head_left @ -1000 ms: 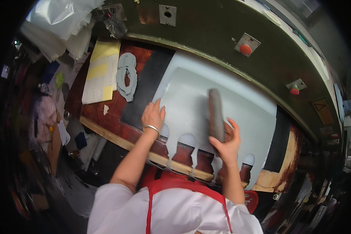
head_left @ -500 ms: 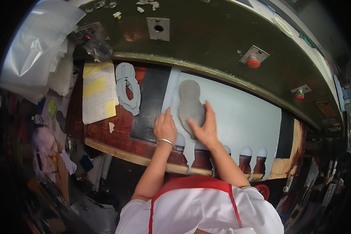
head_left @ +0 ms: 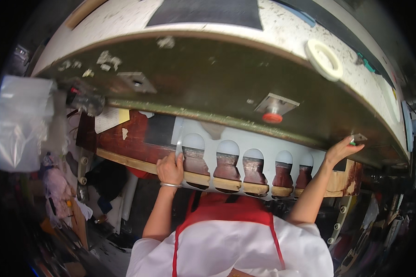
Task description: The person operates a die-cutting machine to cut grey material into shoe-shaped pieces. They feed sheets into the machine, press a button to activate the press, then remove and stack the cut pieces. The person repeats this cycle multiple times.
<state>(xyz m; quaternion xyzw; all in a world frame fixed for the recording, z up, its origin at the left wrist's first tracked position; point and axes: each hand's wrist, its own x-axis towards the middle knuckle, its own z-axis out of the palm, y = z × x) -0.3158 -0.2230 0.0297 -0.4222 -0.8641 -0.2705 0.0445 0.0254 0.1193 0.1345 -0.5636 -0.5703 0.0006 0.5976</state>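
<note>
Here, the right hand (head_left: 339,153) is at the green button (head_left: 352,142) on the dark green machine (head_left: 185,69), its fingers loosely extended. The left hand (head_left: 170,169), fingers bent, is at the left edge of the pale grey sheet (head_left: 252,136); whether it grips that edge, I cannot tell. The sheet lies on the brown counter (head_left: 136,145), with five rounded cutouts along its near side. A grey piece (head_left: 212,131) sits on the sheet, mostly hidden beneath the machine. A red button (head_left: 272,118) is between the hands, higher up.
</note>
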